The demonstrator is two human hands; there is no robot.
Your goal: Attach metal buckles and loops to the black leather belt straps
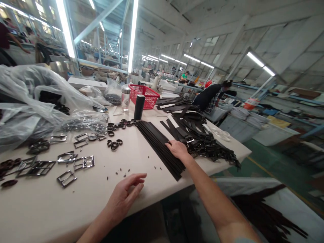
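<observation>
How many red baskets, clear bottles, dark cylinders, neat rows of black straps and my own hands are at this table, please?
Red basket: 1
Clear bottle: 1
Dark cylinder: 1
Neat row of black straps: 1
Left hand and right hand: 2
Total: 6

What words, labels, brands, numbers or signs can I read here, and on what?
No readable text anywhere.
Black strips under the right hand: no lettering visible.
Loose buckles: none visible.
Clear bottle: any marking is too small and blurred to read.
</observation>
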